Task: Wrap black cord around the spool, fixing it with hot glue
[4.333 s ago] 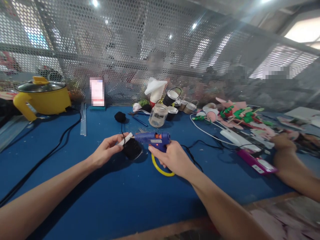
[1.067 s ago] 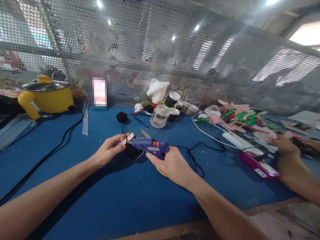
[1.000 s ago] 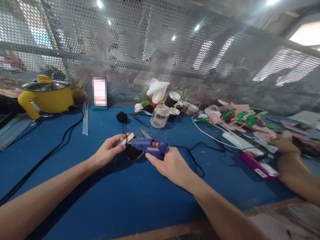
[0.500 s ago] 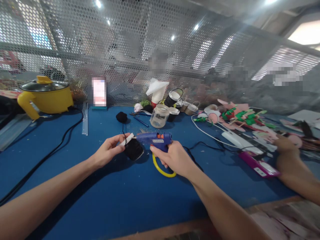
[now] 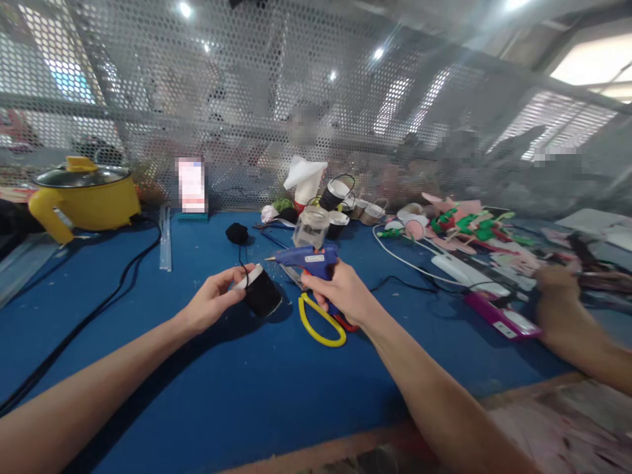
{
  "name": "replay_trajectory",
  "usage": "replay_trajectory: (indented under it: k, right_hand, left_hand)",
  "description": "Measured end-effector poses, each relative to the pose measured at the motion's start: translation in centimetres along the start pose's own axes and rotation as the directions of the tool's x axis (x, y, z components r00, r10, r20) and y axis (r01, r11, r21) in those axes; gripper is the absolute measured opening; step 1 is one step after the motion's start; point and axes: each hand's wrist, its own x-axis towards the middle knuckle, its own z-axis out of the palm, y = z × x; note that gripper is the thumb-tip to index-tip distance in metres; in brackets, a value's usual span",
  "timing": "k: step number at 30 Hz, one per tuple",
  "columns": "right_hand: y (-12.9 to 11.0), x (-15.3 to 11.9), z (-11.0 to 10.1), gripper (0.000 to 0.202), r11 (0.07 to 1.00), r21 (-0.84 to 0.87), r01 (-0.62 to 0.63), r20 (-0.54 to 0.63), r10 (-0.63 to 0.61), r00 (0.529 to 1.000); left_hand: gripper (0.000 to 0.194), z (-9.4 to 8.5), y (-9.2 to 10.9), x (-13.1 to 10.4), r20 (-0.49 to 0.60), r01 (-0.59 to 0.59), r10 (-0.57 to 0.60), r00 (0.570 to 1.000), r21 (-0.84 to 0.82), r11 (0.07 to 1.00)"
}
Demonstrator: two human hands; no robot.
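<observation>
My left hand (image 5: 215, 299) pinches the white rim of a small cup (image 5: 263, 292) wrapped in black yarn, tilted above the blue table. A strand runs from the cup to a black yarn ball (image 5: 237, 233) behind it. Wrapped round the handle of a blue glue gun (image 5: 311, 258) is my right hand (image 5: 343, 289). The gun's nozzle points left, above the cup and apart from it. Scissors with a yellow and red handle (image 5: 322, 338) lie beneath the gun, partly hidden by it and my right hand.
Behind stand a clear jar (image 5: 311, 227), small cups (image 5: 337, 224) and a phone (image 5: 192, 186). A yellow pot (image 5: 89, 201) and glue sticks (image 5: 165, 240) are at left. At right lie a power strip (image 5: 469, 276), a purple device (image 5: 501, 317), paper flowers and another person's hand (image 5: 557, 289).
The glue gun has lifted and moved back from the cup's rim, its nozzle now apart from it. More of the scissors shows. The view has shifted slightly.
</observation>
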Motion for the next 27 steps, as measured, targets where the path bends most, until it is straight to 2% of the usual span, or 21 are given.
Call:
replay_trajectory:
  k: [3,7,10,13,16,19,21,24,27]
  right_hand:
    - [-0.1,1.3,-1.0,0.014,0.994,0.105,0.02,-0.153,-0.004,0.988]
    - [-1.0,4.9,-3.1,0.014,0.995,0.086,0.046,-0.346,-0.013,0.938]
    - [-1.8,8.3,-4.6,0.022,0.989,0.106,-0.099,-0.299,0.127,0.946]
    - [-2.0,11.1,-5.2,0.021,0.972,0.098,-0.213,-0.243,0.231,0.942]
    - [-1.5,12.6,-5.3,0.023,0.945,0.051,-0.323,-0.196,0.327,0.925]
    - [-0.9,13.1,-5.4,0.029,0.924,-0.028,-0.381,-0.194,0.369,0.909]
    - [-0.9,12.9,-5.7,0.035,0.916,-0.098,-0.39,-0.235,0.36,0.903]
    - [-1.7,12.0,-6.0,0.04,0.905,-0.219,-0.365,-0.365,0.271,0.891]
    - [-3.0,9.8,-5.1,0.036,0.884,-0.397,-0.245,-0.477,0.029,0.878]
  left_hand:
    - [0.016,0.0,0.0,0.0,-0.023,-0.01,0.01,1.0,0.003,1.0]
    - [0.018,0.1,0.1,-0.1,-0.051,-0.015,0.014,0.999,-0.017,1.0]
    - [0.02,0.1,0.1,-0.2,-0.048,-0.007,0.006,0.999,-0.028,1.0]
    - [0.021,0.0,0.1,-0.3,-0.041,-0.011,0.011,0.999,-0.015,1.0]
    - [0.022,-0.2,0.0,-0.4,-0.034,-0.027,0.027,0.999,0.002,1.0]
    - [0.022,-0.2,0.0,-0.4,-0.026,-0.03,0.03,0.999,0.004,1.0]
    - [0.022,-0.2,-0.1,-0.4,-0.024,-0.029,0.029,0.999,0.011,1.0]
    - [0.021,-0.2,-0.2,-0.5,-0.023,-0.035,0.036,0.999,0.024,0.999]
    - [0.019,-0.2,-0.2,-0.4,-0.017,-0.049,0.049,0.999,0.037,0.998]
